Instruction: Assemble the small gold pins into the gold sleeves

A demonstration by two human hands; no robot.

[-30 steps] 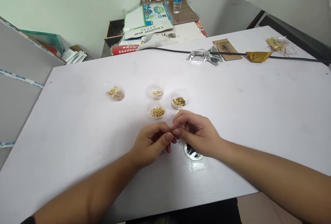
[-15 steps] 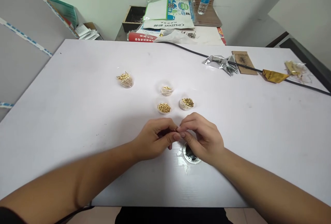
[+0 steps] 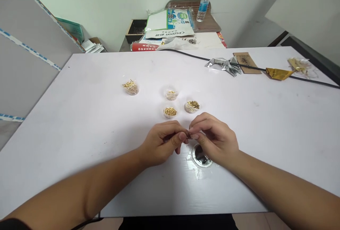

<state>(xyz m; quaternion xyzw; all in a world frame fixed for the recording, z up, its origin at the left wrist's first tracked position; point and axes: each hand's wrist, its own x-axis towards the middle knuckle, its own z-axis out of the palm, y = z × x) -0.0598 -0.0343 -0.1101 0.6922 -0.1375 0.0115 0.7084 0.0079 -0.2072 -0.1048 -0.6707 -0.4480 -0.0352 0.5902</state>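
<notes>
My left hand (image 3: 166,141) and my right hand (image 3: 214,136) meet fingertip to fingertip above the white table (image 3: 79,123). Both are closed in a pinch, and whatever sits between the fingertips is too small and too covered to name. Just beyond them stand small clear cups of gold-coloured metal pins: a near cup (image 3: 170,112), a right cup (image 3: 192,106) and a back cup (image 3: 171,95). Another cup (image 3: 131,87), heaped with longer gold pins, is farther left. Partly under my right hand, a round dark disc with a silver rim (image 3: 201,156) lies taped to the table.
A black cable (image 3: 186,55) runs along the back and right of the table, past silver packets (image 3: 223,65), a cardboard piece (image 3: 247,62), a gold packet (image 3: 278,73) and a clear bag (image 3: 300,67). Behind the table are a water bottle (image 3: 204,6) and a dark box (image 3: 136,31).
The camera view has tilted and shifted slightly. My two hands stay together at the fingertips, a little farther right in view, and the cups stay where they were.
</notes>
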